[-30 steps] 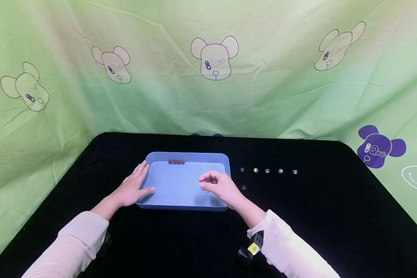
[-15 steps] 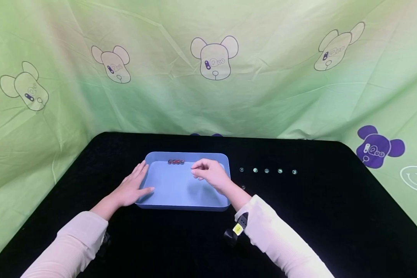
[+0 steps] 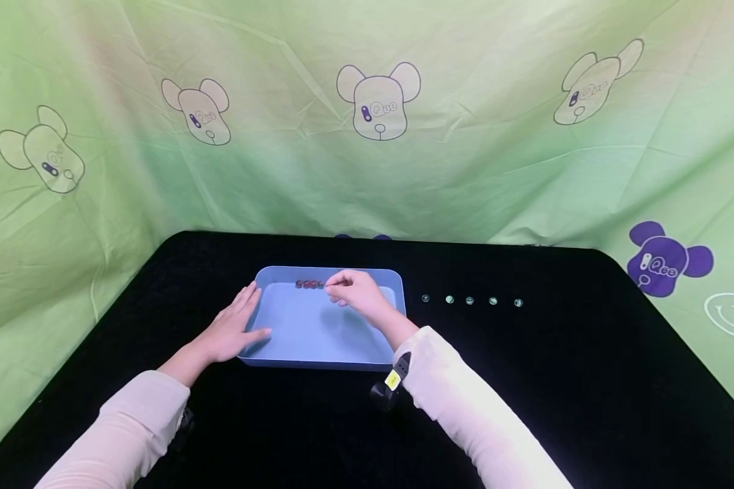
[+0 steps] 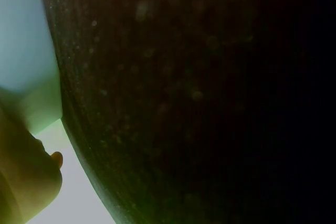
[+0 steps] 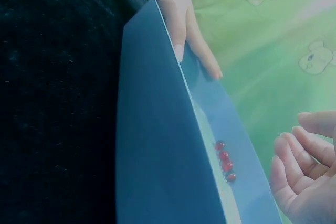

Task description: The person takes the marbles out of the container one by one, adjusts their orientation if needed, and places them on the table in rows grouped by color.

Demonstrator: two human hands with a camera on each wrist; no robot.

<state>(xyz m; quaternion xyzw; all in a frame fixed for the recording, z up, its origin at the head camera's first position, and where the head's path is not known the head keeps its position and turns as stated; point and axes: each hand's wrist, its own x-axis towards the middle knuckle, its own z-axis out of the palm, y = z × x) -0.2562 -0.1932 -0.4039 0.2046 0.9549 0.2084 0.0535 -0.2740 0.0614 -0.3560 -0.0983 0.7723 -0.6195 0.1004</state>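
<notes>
Tray [image 3: 293, 333], blue, rectangular, on black cloth-covered table [image 3: 556, 394]: holds four round reddish beads [image 3: 310, 284] rowed along far wall. Left hand [image 3: 226, 329]: straight fingers on left rim. Right hand [image 3: 359, 293]: bent fingers beside the row's right end, grip narrow, contents cannot be told. Five clear round beads [image 3: 469, 300]: lined up right of tray. White right sleeve [image 3: 446, 380]: hides near-right corner.

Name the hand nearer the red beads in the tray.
Right: the right hand is just right of the red beads; the left hand, farther off, is at the left edge of the tray.
</notes>
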